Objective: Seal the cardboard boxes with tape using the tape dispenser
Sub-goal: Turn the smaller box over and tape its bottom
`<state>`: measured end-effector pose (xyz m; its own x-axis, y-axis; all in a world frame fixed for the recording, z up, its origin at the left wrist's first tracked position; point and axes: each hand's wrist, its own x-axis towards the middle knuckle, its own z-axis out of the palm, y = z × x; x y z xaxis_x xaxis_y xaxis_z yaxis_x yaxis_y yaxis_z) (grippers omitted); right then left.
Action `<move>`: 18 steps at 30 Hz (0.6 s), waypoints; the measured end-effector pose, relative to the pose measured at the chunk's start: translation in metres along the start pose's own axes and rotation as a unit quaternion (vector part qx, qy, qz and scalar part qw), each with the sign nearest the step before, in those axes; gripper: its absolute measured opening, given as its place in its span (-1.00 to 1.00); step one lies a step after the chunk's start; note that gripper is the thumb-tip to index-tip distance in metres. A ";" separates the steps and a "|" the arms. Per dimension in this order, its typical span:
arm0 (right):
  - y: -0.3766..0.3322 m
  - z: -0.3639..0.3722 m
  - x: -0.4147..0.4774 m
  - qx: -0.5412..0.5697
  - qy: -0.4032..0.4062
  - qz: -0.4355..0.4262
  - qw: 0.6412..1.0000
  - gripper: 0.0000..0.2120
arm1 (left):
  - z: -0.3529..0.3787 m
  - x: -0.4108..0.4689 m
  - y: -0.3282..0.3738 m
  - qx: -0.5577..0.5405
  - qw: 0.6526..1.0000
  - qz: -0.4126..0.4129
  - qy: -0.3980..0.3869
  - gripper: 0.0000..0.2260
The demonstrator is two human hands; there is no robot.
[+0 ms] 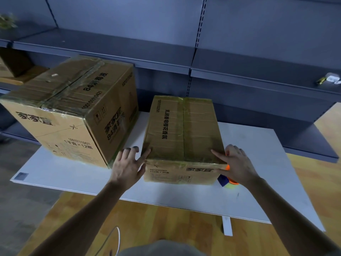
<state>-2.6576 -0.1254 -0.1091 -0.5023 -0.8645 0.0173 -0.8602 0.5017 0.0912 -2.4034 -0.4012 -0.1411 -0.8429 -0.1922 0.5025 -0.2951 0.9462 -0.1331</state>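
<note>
A person steadies the smaller cardboard box (182, 133) on a white table (258, 163), one hand at each near corner. The left hand (127, 167) is spread open, fingers splayed, its forefinger laid on the box's near-left top corner and its thumb beside the front face; it grips nothing. The right hand (238, 163) is likewise open, forefinger stretched along the near-right top edge, the other fingers loosely curled behind; it too holds nothing, only pressing against the cardboard.

The box lies with its long axis running away from the person, and its centre seam, already under a strip of glossy tape (183, 126), follows that same line from the near edge to the far one. A larger cardboard box (70, 111), also banded with tape, sits to the left, close beside but apart.

The tape dispenser (227, 179) (only an orange and blue sliver of it shows) rests on the table just beside the box's near-right lower corner, directly under the right wrist. That puts it well within reach of the right hand and across the box from the left, so the right looks the likelier one to pick it up. Grey shelving (258, 61) fills the background.
</note>
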 end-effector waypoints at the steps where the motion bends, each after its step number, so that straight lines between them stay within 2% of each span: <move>1: -0.007 -0.003 0.003 0.005 0.023 -0.012 1.000 -0.39 | -0.001 0.001 0.003 0.004 1.000 -0.001 -0.015 -0.55; 3: -0.023 -0.007 0.013 0.028 0.030 -0.060 0.997 -0.41 | -0.004 0.011 0.013 -0.015 0.998 0.027 -0.048 -0.49; 5: -0.040 -0.004 0.029 0.043 -0.004 -0.113 0.993 -0.41 | -0.007 0.030 0.028 -0.044 0.993 0.086 -0.062 -0.48; 8: -0.063 0.002 0.048 0.037 -0.048 -0.140 0.988 -0.41 | -0.005 0.055 0.051 -0.066 0.985 0.142 -0.079 -0.48; 9: -0.068 0.004 0.049 0.032 -0.041 -0.148 0.988 -0.40 | -0.002 0.057 0.056 -0.080 0.983 0.142 -0.084 -0.48; 13: -0.075 0.007 0.046 0.038 0.088 -0.167 0.981 -0.40 | 0.007 0.056 0.063 -0.146 0.981 0.108 -0.065 -0.47; 16: -0.073 0.007 0.046 0.039 0.083 -0.169 0.981 -0.46 | 0.010 0.056 0.061 -0.125 0.984 0.120 -0.040 -0.53; 18: -0.066 0.006 0.038 0.025 0.058 -0.154 0.986 -0.51 | 0.007 0.048 0.053 -0.098 0.991 0.085 -0.045 -0.61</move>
<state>-2.6209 -0.1910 -0.1202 -0.2057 -0.9725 0.1097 -0.9752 0.2130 0.0599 -2.4631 -0.3623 -0.1300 -0.9124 -0.0390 0.4074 -0.0594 0.9975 -0.0377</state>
